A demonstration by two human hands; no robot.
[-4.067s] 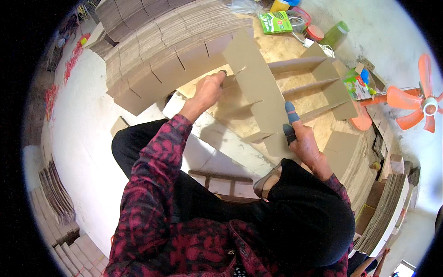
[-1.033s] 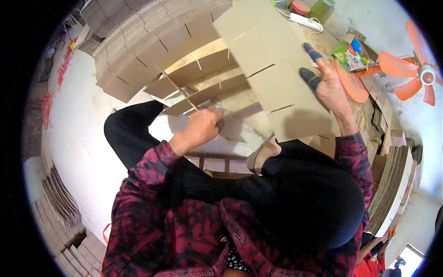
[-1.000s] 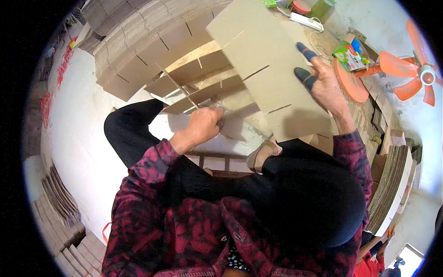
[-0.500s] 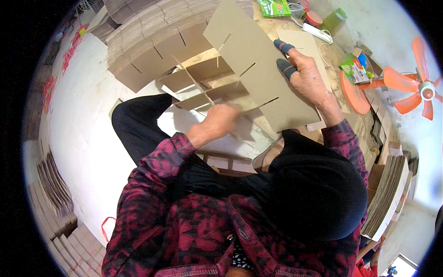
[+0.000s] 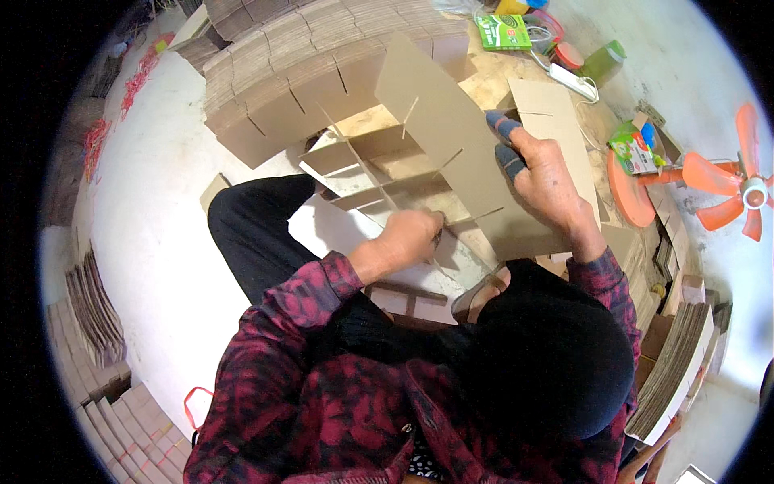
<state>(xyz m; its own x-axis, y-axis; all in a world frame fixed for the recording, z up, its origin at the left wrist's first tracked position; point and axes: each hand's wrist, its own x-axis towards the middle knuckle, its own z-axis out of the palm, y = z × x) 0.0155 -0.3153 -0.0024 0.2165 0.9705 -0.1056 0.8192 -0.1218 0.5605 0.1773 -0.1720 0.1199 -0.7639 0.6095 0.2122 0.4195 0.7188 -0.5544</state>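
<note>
A large brown cardboard panel [image 5: 435, 121] with slots stands tilted over a grid of crossed cardboard divider strips [image 5: 371, 198]. Pale strip edges show at the panel's slots. My right hand [image 5: 548, 181] grips the panel's right side, with dark covers on the thumb and a finger. Below and left of the panel, my left hand [image 5: 403, 242] is closed at a near strip of the grid, its fingertips partly hidden. The grid sits between my bent legs, in front of a foot [image 5: 488, 290].
Stacked slotted cardboard [image 5: 298, 81] rises behind the grid. Another cardboard sheet [image 5: 552, 121] lies to the right, near a power strip [image 5: 572, 81], a green box [image 5: 504, 32] and an orange fan [image 5: 726, 181]. More cardboard piles [image 5: 677, 371] stand at the lower right.
My left hand has moved along the grid toward the panel's lower slot. Pale strip edges now show at the lower slots, which looked dark before. The whole view has shifted slightly.
</note>
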